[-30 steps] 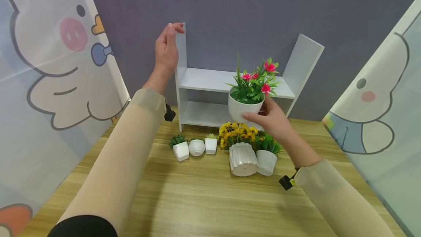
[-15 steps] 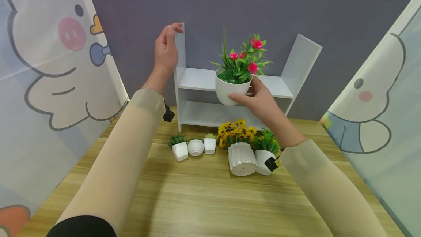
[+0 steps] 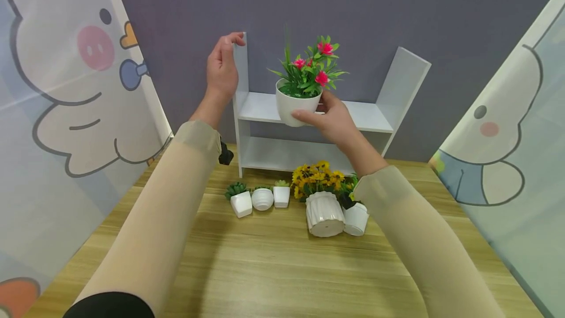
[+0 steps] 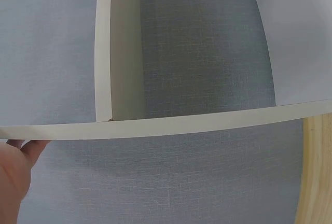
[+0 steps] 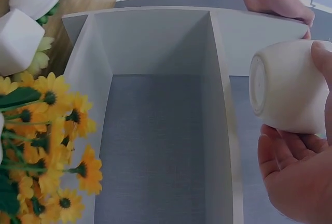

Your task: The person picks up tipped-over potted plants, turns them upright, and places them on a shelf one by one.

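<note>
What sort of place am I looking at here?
Probably a staged indoor corner rather than a lived-in room: a white shelf stands at the back of a wood-grain table, with cartoon-printed sheets on either side.

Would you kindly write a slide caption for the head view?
Right hand holds up the pink-flowered plant at the shelf, left hand on its side panel.
</note>
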`<control>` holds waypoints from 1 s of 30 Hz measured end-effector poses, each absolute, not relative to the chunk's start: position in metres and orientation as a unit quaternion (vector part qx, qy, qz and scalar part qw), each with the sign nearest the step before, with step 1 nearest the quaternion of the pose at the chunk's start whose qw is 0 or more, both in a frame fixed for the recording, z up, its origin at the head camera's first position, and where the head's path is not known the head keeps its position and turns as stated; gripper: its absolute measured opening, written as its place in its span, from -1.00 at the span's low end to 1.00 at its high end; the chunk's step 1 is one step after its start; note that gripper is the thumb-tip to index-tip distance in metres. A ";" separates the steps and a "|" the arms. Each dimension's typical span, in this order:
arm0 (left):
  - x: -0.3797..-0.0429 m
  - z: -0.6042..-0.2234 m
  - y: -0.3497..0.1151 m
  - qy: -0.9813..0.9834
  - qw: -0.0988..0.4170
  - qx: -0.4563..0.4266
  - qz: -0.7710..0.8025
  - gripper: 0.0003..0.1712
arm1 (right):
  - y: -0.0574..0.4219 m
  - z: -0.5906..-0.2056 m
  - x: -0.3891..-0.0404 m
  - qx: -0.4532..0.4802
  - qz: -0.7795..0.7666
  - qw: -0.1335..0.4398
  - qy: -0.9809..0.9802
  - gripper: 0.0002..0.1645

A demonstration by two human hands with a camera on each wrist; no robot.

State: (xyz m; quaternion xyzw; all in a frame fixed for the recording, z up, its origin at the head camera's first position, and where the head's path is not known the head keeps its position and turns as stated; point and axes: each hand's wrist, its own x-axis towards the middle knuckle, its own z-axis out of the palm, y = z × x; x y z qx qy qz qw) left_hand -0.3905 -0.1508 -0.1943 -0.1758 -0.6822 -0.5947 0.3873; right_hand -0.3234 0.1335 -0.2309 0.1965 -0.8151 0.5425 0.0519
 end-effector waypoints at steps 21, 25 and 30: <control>-0.391 -0.196 -0.152 -0.701 0.382 -0.170 -0.579 -0.59 | 0.096 -0.233 -0.366 0.190 0.522 0.027 -0.831 -0.01; -0.391 -0.195 -0.150 -0.702 0.379 -0.173 -0.579 -0.60 | 0.092 -0.235 -0.371 0.185 0.515 0.031 -0.836 0.00; -0.393 -0.195 -0.148 -0.697 0.382 -0.172 -0.582 -0.60 | 0.086 -0.232 -0.373 0.185 0.504 0.035 -0.843 -0.03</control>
